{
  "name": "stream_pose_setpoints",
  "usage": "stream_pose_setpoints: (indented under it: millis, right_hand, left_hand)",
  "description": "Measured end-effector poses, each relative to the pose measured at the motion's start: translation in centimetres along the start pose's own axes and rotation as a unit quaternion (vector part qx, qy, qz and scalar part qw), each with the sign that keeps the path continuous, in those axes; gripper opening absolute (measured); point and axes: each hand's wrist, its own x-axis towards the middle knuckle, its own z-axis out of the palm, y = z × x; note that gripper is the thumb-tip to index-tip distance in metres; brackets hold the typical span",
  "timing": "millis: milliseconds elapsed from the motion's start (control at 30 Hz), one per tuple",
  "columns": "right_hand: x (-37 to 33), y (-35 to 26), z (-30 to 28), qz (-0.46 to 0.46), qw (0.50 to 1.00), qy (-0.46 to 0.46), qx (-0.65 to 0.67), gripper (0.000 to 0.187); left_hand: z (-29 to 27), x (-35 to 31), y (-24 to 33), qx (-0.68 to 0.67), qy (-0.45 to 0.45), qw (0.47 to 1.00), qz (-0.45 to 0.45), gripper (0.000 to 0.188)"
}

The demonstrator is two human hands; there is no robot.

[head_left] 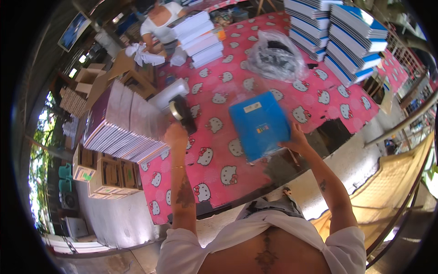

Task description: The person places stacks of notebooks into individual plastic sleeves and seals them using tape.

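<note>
My right hand (299, 140) grips the right edge of a blue-covered book (260, 124), which lies tilted over the pink table with what looks like clear plastic film around it. My left hand (176, 135) is closed beside the lower end of a black tape dispenser (186, 118) with a tape roll. What its fingers pinch, if anything, is too small to make out. Just left of that hand, a long row of thin books (125, 121) with pale covers leans along the table's left side.
Tall stacks of blue-and-white books (351, 45) stand at the far right, near a heap of clear plastic bags (277, 57). White stacks (198, 39) stand at the back, beside another person (162, 20). Cardboard boxes (112, 173) sit left of the patterned table (223, 150), whose near-right cover is torn.
</note>
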Motion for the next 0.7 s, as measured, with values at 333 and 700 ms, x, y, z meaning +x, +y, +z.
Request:
stream_pose_setpoints:
  millis: [333,700]
  right_hand:
    - [-0.6,-1.4,-0.2,-0.011,1.000,-0.004,0.011,0.120]
    - [-0.6,-1.1,-0.1,-0.035,0.999,-0.001,0.017,0.120]
  left_hand:
    - [8.4,-4.7,-5.9,-0.715,-0.006,0.656,-0.241,0.019]
    - [-1.6,0.9,-4.9,0.118,-0.037,0.986,0.112,0.025]
